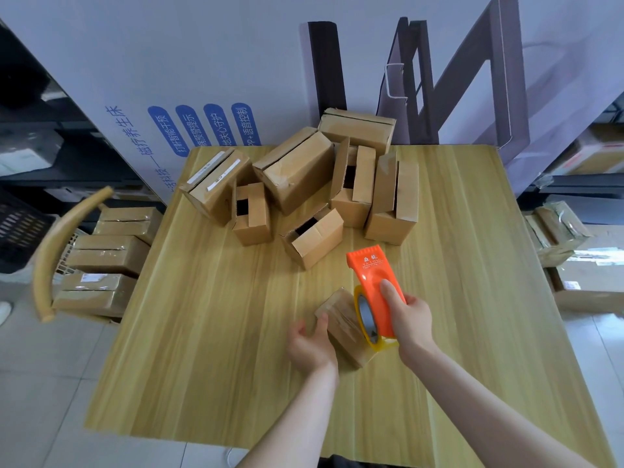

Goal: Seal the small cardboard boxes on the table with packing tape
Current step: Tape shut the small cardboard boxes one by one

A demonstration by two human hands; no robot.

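Pale wood table (202, 332), white printed panel (169, 62) behind — left hand (309, 346) holding small box (339, 317), right hand (410, 315) gripping orange tape dispenser (374, 278)

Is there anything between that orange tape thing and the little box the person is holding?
Nothing visible. The right hand holds the tape dispenser directly over the small box, seemingly touching it, while the left hand grips the box's left side. The other boxes lie farther back on the table.

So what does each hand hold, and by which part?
The right hand grips the orange tape dispenser around its body. The left hand rests its thumb on the small box, at its left edge; a grip cannot be told.
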